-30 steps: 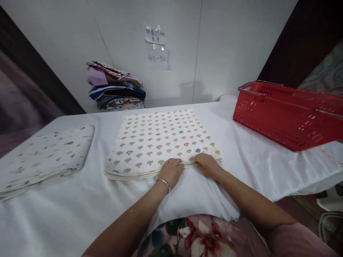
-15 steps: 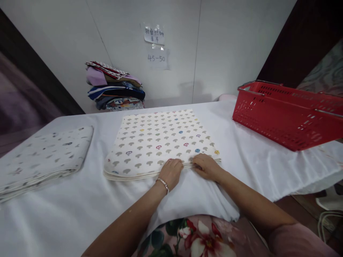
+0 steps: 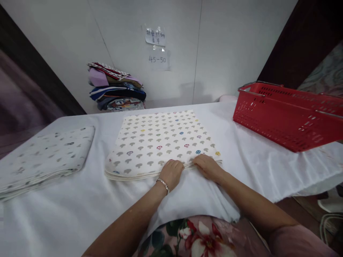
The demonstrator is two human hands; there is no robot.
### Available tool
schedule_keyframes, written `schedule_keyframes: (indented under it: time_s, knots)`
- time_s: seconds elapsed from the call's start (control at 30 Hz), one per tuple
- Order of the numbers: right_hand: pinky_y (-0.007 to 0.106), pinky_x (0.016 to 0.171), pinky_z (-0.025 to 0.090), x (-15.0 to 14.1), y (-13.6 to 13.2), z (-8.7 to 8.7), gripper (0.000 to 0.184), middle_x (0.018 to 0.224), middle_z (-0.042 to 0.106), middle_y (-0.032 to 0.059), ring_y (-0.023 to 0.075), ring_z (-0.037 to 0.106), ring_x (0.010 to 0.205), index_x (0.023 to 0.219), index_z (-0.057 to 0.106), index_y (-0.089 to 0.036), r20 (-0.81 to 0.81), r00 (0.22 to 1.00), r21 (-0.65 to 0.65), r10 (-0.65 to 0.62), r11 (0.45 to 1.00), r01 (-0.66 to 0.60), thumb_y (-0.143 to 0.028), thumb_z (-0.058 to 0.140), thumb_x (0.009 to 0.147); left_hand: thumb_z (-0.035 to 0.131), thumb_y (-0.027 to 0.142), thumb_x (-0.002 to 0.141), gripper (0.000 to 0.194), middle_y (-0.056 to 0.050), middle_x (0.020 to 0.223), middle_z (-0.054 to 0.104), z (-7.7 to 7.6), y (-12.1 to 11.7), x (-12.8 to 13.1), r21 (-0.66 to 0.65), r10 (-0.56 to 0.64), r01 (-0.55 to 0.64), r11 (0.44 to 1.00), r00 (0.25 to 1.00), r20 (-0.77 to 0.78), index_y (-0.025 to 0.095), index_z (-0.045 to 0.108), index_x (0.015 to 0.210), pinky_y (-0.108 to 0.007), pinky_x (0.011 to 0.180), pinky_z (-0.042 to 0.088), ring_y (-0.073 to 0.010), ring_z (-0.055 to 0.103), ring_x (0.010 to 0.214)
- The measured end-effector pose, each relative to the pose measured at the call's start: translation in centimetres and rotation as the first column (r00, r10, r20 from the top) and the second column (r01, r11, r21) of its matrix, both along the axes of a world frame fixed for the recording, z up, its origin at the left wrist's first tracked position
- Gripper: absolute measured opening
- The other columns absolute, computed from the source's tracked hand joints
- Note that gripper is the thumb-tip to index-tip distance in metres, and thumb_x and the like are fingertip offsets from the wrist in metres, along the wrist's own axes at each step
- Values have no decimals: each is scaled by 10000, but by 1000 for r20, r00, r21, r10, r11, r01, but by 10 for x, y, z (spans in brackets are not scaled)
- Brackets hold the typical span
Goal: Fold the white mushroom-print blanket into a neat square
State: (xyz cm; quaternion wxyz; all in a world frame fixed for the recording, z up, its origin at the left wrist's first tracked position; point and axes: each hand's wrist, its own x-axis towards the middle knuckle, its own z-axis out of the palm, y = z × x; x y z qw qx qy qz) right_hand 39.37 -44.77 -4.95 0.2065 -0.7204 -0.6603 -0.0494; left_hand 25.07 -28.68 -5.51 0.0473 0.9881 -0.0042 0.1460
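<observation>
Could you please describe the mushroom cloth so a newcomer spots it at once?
On the white tablecloth, look between the red basket and the other folded cloth. The mushroom cloth lies there, left hand and right hand at its near edge. Unlike its neighbour's scattered print, its mushrooms form neat rows.

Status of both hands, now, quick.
Left hand: closed on the near edge of the folded mushroom-print cloth.
Right hand: closed on the same edge, nearer the cloth's right corner.

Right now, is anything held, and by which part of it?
The left hand and right hand both touch the near edge of the folded mushroom-print cloth; their undersides are hidden, so a grip cannot be told.
</observation>
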Motion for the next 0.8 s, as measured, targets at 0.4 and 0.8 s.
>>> schedule_keyframes:
  time_s: [0.4, 0.8]
  knots:
    - [317, 725, 408, -1, -1, 7, 172, 903, 600, 77, 187, 513, 831, 986, 540, -169, 15, 1000, -44, -5, 999, 6, -160, 438, 848, 495, 236, 858, 175, -42, 947, 629, 9, -2, -5, -49, 28, -30, 998, 999, -36, 178, 542, 1016, -365, 835, 398, -207, 549, 892]
    - [317, 764, 403, 14, -20, 3, 232, 992, 603, 84, 183, 518, 910, 1054, 536, -175, 166, 986, -64, 6, 998, 4, -124, 402, 872, 401, 150, 876, 202, -54, 914, 633, 1, 6, -2, 18, -5, 5, 1000, 1000, 4, 173, 584, 961, -356, 781, 421, -201, 549, 849]
